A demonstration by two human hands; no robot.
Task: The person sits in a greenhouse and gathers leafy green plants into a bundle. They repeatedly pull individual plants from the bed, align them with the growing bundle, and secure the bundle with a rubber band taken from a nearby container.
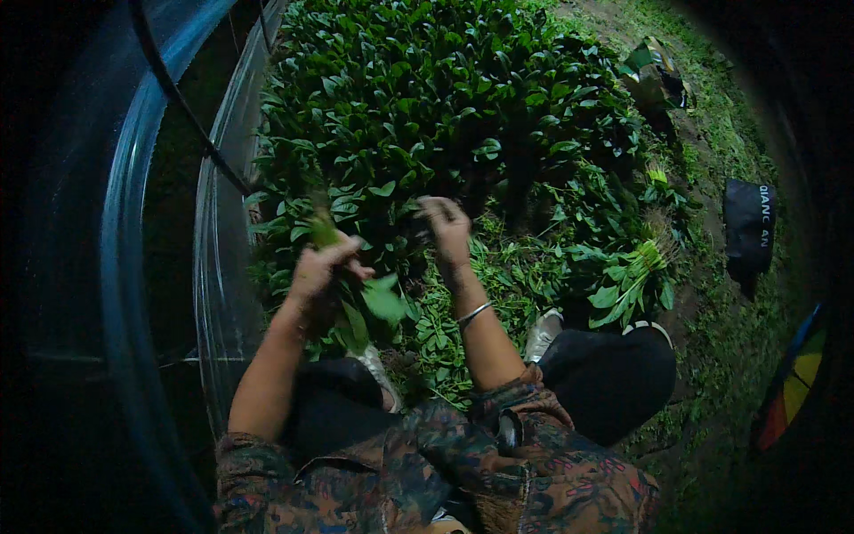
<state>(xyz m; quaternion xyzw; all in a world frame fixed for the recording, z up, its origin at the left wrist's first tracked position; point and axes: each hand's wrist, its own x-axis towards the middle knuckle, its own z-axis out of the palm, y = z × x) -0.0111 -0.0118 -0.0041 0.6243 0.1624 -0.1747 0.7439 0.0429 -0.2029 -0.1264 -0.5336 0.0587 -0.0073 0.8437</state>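
My left hand (327,263) is closed around a bunch of leafy greens (385,300), its stems pointing up and its leaves hanging below; motion blurs both. To the right of it, my right hand (446,217) is over the dense bed of leafy green plants (427,100), fingers bent and blurred; whether it holds anything cannot be told. Bundles of pulled greens (627,277) with pale stems and roots lie at the right edge of the bed. Small green plants (440,334) cover the ground between my shoes.
Clear plastic sheeting (227,267) and a dark curved pole (173,87) stand along the left. On the right, a black bag or cloth (748,227) bearing writing lies on the ground. A crumpled package (657,73) is farther up, and a multicoloured object (797,380) is at the lower right.
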